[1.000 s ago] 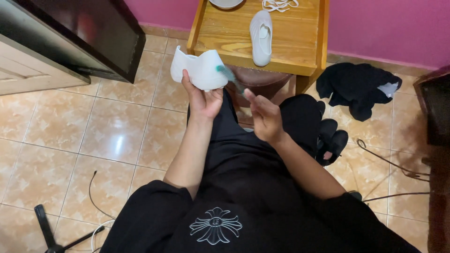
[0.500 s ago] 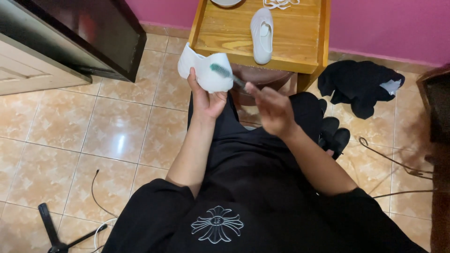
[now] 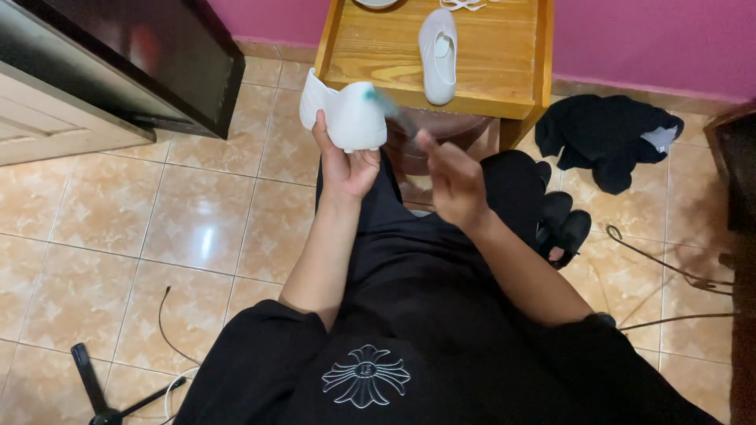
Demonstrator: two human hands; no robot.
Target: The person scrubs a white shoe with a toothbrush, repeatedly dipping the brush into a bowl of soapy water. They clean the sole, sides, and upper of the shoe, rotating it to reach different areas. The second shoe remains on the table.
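The left hand (image 3: 344, 161) is closed around a white shoe (image 3: 342, 114), thumb on the near side and fingers wrapped beneath, holding it up in front of the seated person's knees. The right hand (image 3: 453, 177) sits just right of it, curled around the handle of a brush (image 3: 391, 110) with a teal head; the brush is blurred, so whether its bristles touch the shoe cannot be told for sure, though the head lies at the shoe's right edge. Both forearms reach out from black sleeves over black trousers. Just beyond the hands stands a low wooden surface (image 3: 488, 71) with raised side rails, and a second white shoe (image 3: 439, 55) lies on it, sole down, pointing toward the viewer. Behind it is a pink wall (image 3: 630, 35). To the right, on the tiled floor (image 3: 118, 212), lies a heap of black cloth (image 3: 602, 134), with dark sandals (image 3: 563, 228) nearer. A dark cabinet (image 3: 157, 55) stands far left.
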